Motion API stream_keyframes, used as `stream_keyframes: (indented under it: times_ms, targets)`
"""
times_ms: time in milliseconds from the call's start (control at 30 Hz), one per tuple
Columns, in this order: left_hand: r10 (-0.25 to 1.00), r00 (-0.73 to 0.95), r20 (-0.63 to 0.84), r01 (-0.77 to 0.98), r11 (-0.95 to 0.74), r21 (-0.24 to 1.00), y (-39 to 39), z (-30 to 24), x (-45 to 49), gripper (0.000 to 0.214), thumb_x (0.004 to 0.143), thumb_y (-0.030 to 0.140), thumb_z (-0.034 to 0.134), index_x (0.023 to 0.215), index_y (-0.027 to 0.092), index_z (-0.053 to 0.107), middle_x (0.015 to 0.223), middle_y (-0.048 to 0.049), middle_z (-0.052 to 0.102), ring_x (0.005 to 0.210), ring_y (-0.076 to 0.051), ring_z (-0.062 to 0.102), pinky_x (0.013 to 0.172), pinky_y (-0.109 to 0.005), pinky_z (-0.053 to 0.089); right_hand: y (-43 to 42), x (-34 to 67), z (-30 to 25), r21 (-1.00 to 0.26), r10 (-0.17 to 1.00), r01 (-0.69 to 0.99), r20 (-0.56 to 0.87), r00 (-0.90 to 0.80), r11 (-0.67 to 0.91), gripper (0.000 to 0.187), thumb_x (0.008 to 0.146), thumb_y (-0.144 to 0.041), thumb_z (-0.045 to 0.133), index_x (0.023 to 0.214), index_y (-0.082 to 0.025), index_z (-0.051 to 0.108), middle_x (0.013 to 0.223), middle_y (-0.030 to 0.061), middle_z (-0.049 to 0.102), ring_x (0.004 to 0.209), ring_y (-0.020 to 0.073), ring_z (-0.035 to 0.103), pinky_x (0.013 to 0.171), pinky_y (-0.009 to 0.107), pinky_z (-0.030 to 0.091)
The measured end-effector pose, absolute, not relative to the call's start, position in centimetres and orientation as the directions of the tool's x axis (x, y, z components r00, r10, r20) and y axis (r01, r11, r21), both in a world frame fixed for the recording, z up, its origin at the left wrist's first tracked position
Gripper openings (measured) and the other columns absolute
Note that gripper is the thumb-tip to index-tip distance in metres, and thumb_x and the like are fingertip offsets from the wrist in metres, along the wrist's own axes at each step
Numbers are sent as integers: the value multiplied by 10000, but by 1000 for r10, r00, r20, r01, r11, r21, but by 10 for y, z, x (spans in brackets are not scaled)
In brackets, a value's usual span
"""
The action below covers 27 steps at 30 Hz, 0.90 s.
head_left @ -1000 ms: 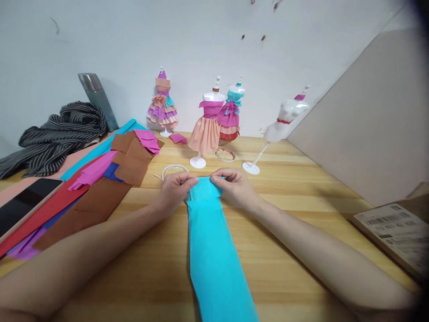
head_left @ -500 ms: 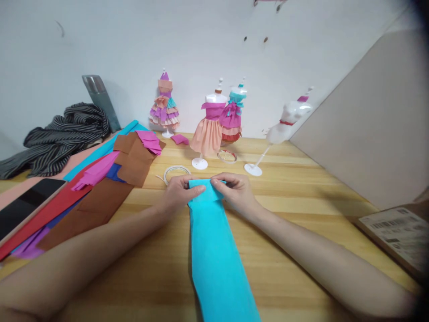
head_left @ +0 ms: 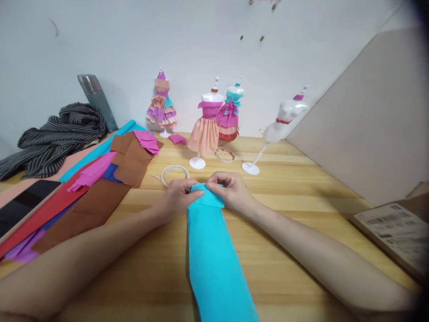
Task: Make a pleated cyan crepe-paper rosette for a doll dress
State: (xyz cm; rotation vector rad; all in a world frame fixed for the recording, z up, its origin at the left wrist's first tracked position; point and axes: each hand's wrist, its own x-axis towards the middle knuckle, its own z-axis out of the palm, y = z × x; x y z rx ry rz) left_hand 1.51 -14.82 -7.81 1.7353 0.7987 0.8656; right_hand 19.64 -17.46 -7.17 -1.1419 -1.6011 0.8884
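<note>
A long strip of turquoise crepe paper (head_left: pixel 217 259) runs from the table's near edge up to my hands, its far end folded over into a flap. My left hand (head_left: pixel 181 197) pinches the left corner of that fold, thumb on top. At the fold's upper right, my right hand (head_left: pixel 231 190) grips the paper between thumb and fingers. The fingertips under the paper are hidden. Just beyond my left hand lies a roll of double-sided tape (head_left: pixel 174 168) with a loose tail.
Several mini dress forms stand at the back, including one in a peach skirt (head_left: pixel 203 136) and a bare tilted one (head_left: pixel 278 127). Coloured paper sheets (head_left: pixel 100 201), a phone (head_left: pixel 25 208), a striped cloth (head_left: pixel 63 134) and a bottle (head_left: pixel 98 98) are left; a cardboard box (head_left: pixel 392 228) is right.
The right hand has shifted slightly left along the fold, and the folded end now sits a little tilted, its right side lower. The whole view has drifted slightly.
</note>
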Motion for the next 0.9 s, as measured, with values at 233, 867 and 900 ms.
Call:
stream_keyframes:
  times_ms: [233,867,900]
  targets:
    - [827,562,-14,89,-44,995,-144,-88,17,323,601,409,760,644,120,622,571,0,600,522,-113,516,499,-223,395,-175,196,-65,-923,951,242,310,6,300,210,678,-354,701,597,-172,635,572,-1,605,531,113,502,523,251,393]
    - [853,511,-108,44,100,994,-146,-88,16,369,586,434,801,728,104,718,677,-55,711,592,-177,640,552,-264,491,-171,202,-64,-961,970,129,243,-23,244,286,690,-433,706,614,-166,635,511,-27,540,460,91,435,455,234,352]
    - [852,510,-114,42,107,993,-146,-88,16,368,592,432,802,732,101,721,689,-60,717,598,-182,647,557,-268,498,-171,205,-63,-953,965,149,262,-32,264,296,709,-447,688,628,-165,645,525,-21,552,474,98,456,468,239,371]
